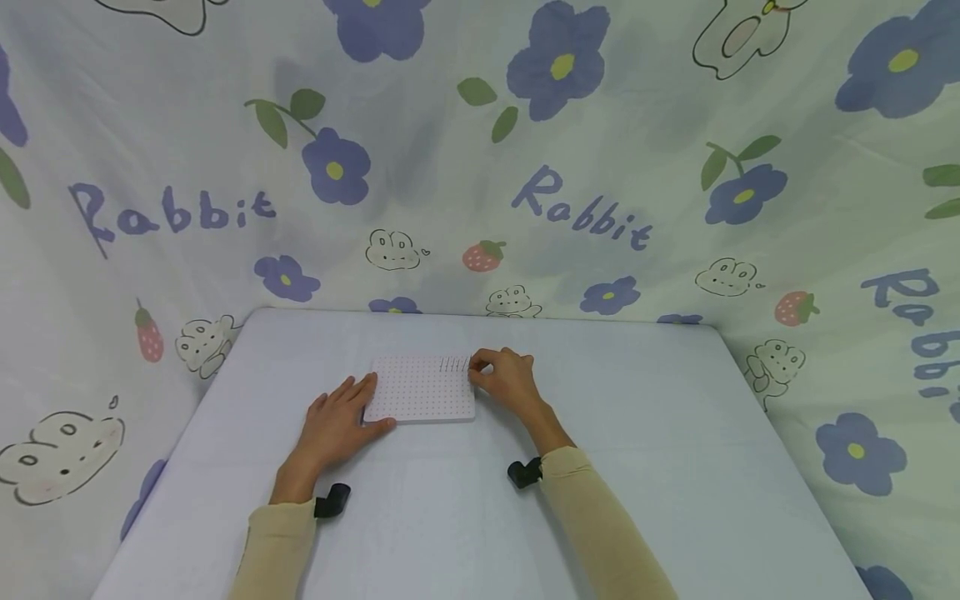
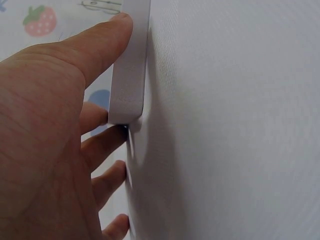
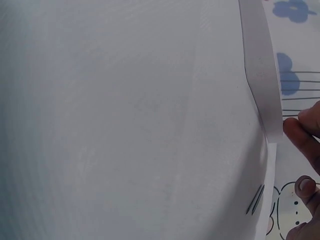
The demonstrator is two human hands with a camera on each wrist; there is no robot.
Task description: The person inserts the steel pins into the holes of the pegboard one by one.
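Observation:
A flat white pegboard (image 1: 420, 398) dotted with small holes lies on the table. My left hand (image 1: 336, 425) holds its front left corner, with the thumb along the front side and the fingers spread at the left side. In the left wrist view the thumb rests on the board's side wall (image 2: 131, 75). Several thin dark pins (image 1: 452, 364) stand in a row at the board's back right. At the end of that row my right hand (image 1: 507, 379) pinches a pin (image 3: 289, 116) between thumb and forefinger; the fingertips mostly hide it.
Two loose pins (image 3: 255, 200) lie on the white table (image 1: 645, 467) near the right hand. Behind the table hangs a cloth (image 1: 450, 183) printed with flowers and rabbits. Black wrist cameras (image 1: 332, 501) sit at both cuffs.

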